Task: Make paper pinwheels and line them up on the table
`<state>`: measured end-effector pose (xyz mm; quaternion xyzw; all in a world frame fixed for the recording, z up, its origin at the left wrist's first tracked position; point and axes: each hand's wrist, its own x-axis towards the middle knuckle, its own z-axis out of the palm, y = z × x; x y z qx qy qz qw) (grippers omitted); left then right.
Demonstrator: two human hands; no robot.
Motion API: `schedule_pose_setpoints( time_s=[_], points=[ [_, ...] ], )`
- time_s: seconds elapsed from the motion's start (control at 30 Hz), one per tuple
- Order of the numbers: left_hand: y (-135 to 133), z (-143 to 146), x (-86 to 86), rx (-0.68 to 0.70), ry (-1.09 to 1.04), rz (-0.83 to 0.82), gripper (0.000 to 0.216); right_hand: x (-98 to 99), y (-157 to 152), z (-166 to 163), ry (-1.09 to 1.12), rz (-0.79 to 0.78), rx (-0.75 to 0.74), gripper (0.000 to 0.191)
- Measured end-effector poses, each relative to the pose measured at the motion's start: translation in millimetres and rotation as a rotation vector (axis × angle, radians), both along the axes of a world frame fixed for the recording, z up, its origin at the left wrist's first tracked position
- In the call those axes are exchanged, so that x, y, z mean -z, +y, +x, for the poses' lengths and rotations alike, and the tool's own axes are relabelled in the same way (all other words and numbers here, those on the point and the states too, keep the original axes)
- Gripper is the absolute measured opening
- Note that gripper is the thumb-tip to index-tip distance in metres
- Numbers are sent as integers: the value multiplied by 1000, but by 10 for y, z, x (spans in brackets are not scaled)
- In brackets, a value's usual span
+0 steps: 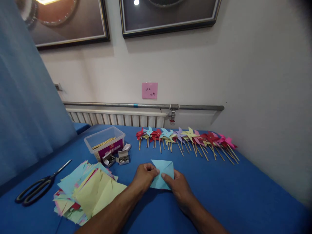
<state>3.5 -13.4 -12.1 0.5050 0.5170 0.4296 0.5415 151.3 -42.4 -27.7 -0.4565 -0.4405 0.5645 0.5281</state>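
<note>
Both hands at work over the blue cloth [219, 198], at the near side of the table.

Left hand [143, 177]: fingers curled in, pinching the left part of a light blue sheet [162, 167]. Right hand [179, 188]: grips the same sheet at its right edge, thumb lying flat on the face, other fingers mostly hidden behind. Sheet sits between the two hands, in front of the person. A diagonal line runs in from its upper right corner; crease or cut, cannot tell. Whether its lower edge touches the cloth, cannot tell.

Left of the left forearm: a loose pile [91, 191] of paper, yellow on top, with blue, pink, red and green edges showing. Scissors [52, 177] lie left of the pile, tip pointing away from the person, blades together.

Beyond the pile: clear tub [115, 149] with a purple label, sticks [104, 143] inside. Just before it, two small open boxes [123, 153] with metal pins [124, 159]; a third small box [127, 147] beside the tub's right corner.

Far side, right of the tub: row of pinwheels [180, 135] on sticks, in red, blue, yellow, purple and pink, heads toward the wall, some overlapping.

Wall: pink note [149, 90] with handwriting, above a pipe [151, 106] and radiator [117, 118]. Blue curtain [24, 84] hangs at far left.
</note>
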Motion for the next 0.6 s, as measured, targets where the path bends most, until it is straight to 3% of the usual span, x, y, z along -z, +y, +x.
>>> schedule_pose_setpoints(
  time_s=[0.27, 0.6],
  points=[
    [-11, 17, 2, -1, -2, 29, 32, 148, 100, 18, -42, -14, 16, 56],
    [-2, 11, 22, -1, -1, 46, 26, 119, 81, 11, 9, 27, 9, 49]
  ],
)
